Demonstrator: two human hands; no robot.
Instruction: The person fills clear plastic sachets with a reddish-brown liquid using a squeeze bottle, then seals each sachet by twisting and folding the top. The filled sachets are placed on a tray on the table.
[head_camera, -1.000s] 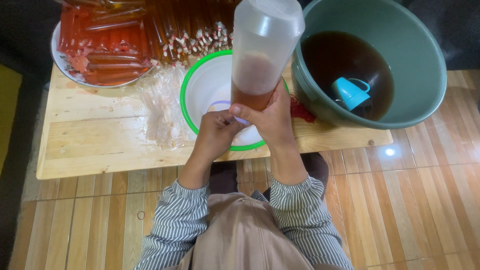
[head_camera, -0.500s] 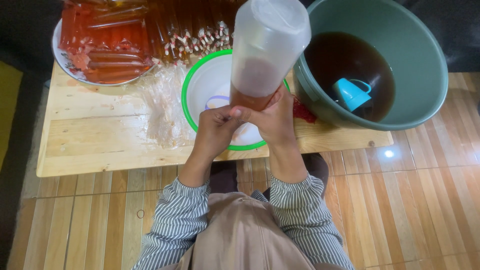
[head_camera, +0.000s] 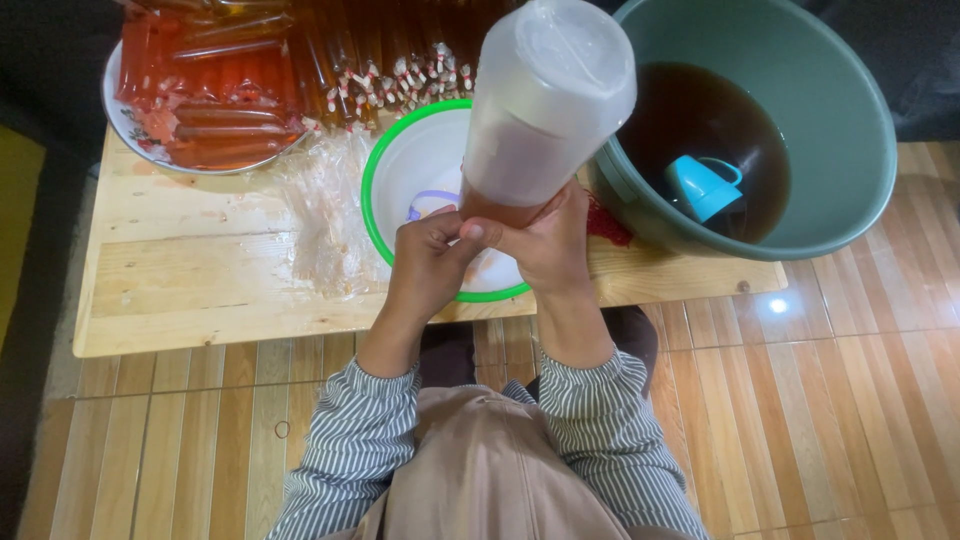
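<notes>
Over the white bowl (head_camera: 420, 170) on the counter (head_camera: 200, 270), both hands, left hand (head_camera: 425, 262) and right hand (head_camera: 545, 240), stay closed around the neck of the upturned bottle (head_camera: 545, 100), which has tipped slightly further toward one o'clock, so filling apparently continues.

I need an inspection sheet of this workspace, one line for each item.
Surface: low wooden table, pale planks, on a tiled floor.
Job's things: translucent bottle partly full of brown liquid, held inverted over the white bowl with green rim.
Clutter: loose clear plastic sleeves; tray heaped with filled red-brown tubes; red item beside the basin.
Hands: left hand and right hand both grip the bottle's lower end.
Cables: nothing seen.
Surroundings: green basin of dark liquid with a blue cup in it.
</notes>
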